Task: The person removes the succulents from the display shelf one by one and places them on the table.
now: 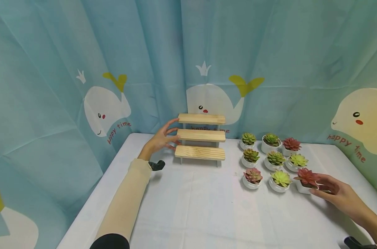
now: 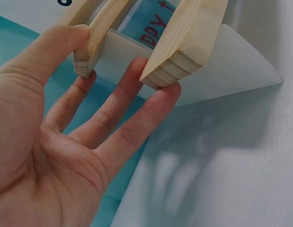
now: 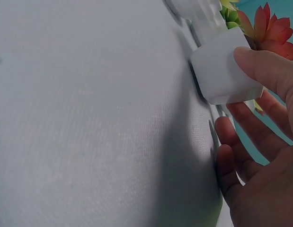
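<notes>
A three-tier wooden display stand (image 1: 200, 152) with pale side panels stands near the back of the table. At its left side, my left hand (image 1: 163, 139) holds the ends of the boards. In the left wrist view, the thumb lies on one wooden board (image 2: 92, 49) with a finger under it, while two other fingers touch the lower board (image 2: 184, 52). On the right, my right hand (image 1: 340, 193) grips a red potted succulent (image 1: 308, 177) by its square white pot (image 3: 222, 71). The thumb presses one face of the pot and fingers reach round the other side.
Left of the right hand, several green and red succulents in white pots stand in rows, including a bright green one (image 1: 281, 178) and a pinkish one (image 1: 253, 175). A blue whale-print curtain (image 1: 157, 45) hangs behind the white table (image 1: 188, 207).
</notes>
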Motion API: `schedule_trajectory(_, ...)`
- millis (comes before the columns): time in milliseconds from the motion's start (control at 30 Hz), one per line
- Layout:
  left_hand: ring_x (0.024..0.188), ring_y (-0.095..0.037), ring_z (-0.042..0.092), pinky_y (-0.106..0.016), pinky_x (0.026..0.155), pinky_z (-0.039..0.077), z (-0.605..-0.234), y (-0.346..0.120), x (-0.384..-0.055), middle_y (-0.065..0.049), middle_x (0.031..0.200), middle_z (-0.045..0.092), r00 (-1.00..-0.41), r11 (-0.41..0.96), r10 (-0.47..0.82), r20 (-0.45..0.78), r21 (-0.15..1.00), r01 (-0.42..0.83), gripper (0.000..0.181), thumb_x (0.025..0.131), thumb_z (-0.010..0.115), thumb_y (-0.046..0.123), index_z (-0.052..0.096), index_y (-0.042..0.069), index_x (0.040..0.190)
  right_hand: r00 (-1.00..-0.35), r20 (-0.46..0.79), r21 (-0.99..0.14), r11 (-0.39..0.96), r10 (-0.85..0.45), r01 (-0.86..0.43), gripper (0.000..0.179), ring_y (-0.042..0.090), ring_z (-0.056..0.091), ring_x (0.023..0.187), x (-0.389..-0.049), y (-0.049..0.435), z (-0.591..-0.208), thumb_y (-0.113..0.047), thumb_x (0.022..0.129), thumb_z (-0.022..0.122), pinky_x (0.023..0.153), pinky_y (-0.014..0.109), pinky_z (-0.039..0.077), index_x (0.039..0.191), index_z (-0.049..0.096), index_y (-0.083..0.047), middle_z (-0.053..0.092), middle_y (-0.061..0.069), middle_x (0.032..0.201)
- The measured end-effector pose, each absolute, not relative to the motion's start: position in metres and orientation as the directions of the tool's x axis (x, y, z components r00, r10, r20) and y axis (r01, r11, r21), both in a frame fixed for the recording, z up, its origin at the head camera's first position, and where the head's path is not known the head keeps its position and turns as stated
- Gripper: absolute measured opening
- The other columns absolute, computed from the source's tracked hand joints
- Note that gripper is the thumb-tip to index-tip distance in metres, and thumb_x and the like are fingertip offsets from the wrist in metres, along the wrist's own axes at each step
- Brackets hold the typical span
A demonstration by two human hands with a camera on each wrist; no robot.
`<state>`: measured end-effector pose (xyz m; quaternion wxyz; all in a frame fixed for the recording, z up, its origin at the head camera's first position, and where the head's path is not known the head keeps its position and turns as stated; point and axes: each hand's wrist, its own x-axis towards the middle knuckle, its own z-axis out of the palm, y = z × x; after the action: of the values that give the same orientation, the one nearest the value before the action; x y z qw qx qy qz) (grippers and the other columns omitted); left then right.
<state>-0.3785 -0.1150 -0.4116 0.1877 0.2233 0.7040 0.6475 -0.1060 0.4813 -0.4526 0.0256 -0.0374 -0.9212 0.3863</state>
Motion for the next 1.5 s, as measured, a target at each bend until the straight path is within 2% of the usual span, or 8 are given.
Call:
schedule_trajectory(233, 0.108, -0.044, 0.066, -0.058, 0.082, 0.058, -0.4118, -0.1139, -0.3783, -0.013, 0.167, 0.024, -0.829, 0.060, 0.559, 0.029, 0.995, 0.075, 0.077, 0.102, 0.066, 0.012, 0.027, 0.041, 0.162, -0.996, -0.038, -0.714, 0.696, 0.078, 0.081, 0.064, -0.018, 0.053, 0.092, -0.1087, 0.4828, -0.4507, -0.027, 0.096, 0.077, 0.070, 0.013, 0.049, 0.141, 0.045, 0.007, 0.053, -0.036, 0.105)
schedule_trajectory(533, 0.109, -0.046, 0.065, -0.060, 0.083, 0.058, -0.4124, -0.1146, -0.3782, -0.014, 0.166, 0.024, -0.832, 0.060, 0.553, 0.028, 0.995, 0.074, 0.077, 0.102, 0.066, 0.011, 0.027, 0.041, 0.161, -0.997, -0.045, -0.714, 0.695, 0.068, 0.080, 0.063, -0.018, 0.053, 0.092, -0.1112, 0.4828, -0.4516, -0.026, 0.096, 0.077, 0.071, 0.013, 0.050, 0.141, 0.046, 0.005, 0.050, -0.038, 0.107)
schedule_trajectory(700, 0.107, -0.045, 0.067, -0.056, 0.080, 0.060, -0.4107, -0.1150, -0.3771, -0.014, 0.167, 0.023, -0.835, 0.065, 0.550, 0.027, 0.995, 0.075, 0.077, 0.102, 0.067, 0.011, 0.028, 0.041, 0.161, -0.995, -0.072, -0.710, 0.698, 0.063, 0.096, 0.066, -0.019, 0.050, 0.093, -0.1120, 0.4839, -0.4508, -0.029, 0.097, 0.076, 0.072, 0.014, 0.050, 0.143, 0.043, 0.005, 0.052, -0.030, 0.111)
schedule_trajectory(800, 0.107, -0.045, 0.067, -0.054, 0.078, 0.060, -0.4104, -0.1155, -0.3768, -0.015, 0.167, 0.023, -0.835, 0.067, 0.549, 0.028, 0.995, 0.077, 0.077, 0.102, 0.067, 0.011, 0.027, 0.041, 0.162, -0.994, -0.081, -0.702, 0.705, 0.067, 0.104, 0.067, -0.019, 0.050, 0.092, -0.1132, 0.4841, -0.4501, -0.030, 0.097, 0.076, 0.072, 0.015, 0.050, 0.143, 0.043, 0.006, 0.058, -0.016, 0.118)
schedule_trajectory(867, 0.107, -0.045, 0.066, -0.053, 0.077, 0.061, -0.4108, -0.1156, -0.3767, -0.015, 0.167, 0.024, -0.836, 0.066, 0.548, 0.026, 0.995, 0.074, 0.077, 0.102, 0.067, 0.011, 0.028, 0.041, 0.161, -0.995, -0.078, -0.706, 0.701, 0.065, 0.101, 0.065, -0.019, 0.050, 0.093, -0.1129, 0.4843, -0.4502, -0.029, 0.097, 0.076, 0.072, 0.015, 0.050, 0.142, 0.044, 0.005, 0.058, -0.015, 0.118)
schedule_trajectory(1033, 0.109, -0.046, 0.065, -0.054, 0.078, 0.060, -0.4115, -0.1149, -0.3769, -0.014, 0.166, 0.025, -0.834, 0.064, 0.551, 0.027, 0.995, 0.075, 0.077, 0.102, 0.067, 0.011, 0.028, 0.041, 0.161, -0.995, -0.073, -0.728, 0.679, 0.067, 0.099, 0.062, -0.018, 0.051, 0.093, -0.1115, 0.4854, -0.4519, -0.028, 0.096, 0.076, 0.072, 0.015, 0.051, 0.141, 0.046, 0.001, 0.050, -0.033, 0.110)
schedule_trajectory(1100, 0.109, -0.046, 0.065, -0.055, 0.078, 0.060, -0.4116, -0.1148, -0.3768, -0.013, 0.166, 0.024, -0.834, 0.065, 0.551, 0.026, 0.995, 0.074, 0.077, 0.102, 0.067, 0.011, 0.028, 0.042, 0.161, -0.996, -0.066, -0.729, 0.678, 0.066, 0.093, 0.062, -0.018, 0.052, 0.093, -0.1111, 0.4856, -0.4524, -0.028, 0.096, 0.076, 0.072, 0.016, 0.051, 0.142, 0.046, 0.001, 0.048, -0.036, 0.109)
schedule_trajectory(1500, 0.111, -0.048, 0.064, -0.055, 0.079, 0.060, -0.4087, -0.1138, -0.3743, -0.013, 0.167, 0.023, -0.837, 0.073, 0.546, 0.010, 0.995, 0.060, 0.077, 0.103, 0.066, 0.011, 0.026, 0.041, 0.162, -0.999, 0.005, -0.736, 0.676, 0.032, 0.018, 0.054, -0.016, 0.054, 0.095, -0.1068, 0.4848, -0.4556, -0.021, 0.097, 0.075, 0.073, 0.015, 0.051, 0.141, 0.050, -0.004, 0.050, -0.039, 0.109)
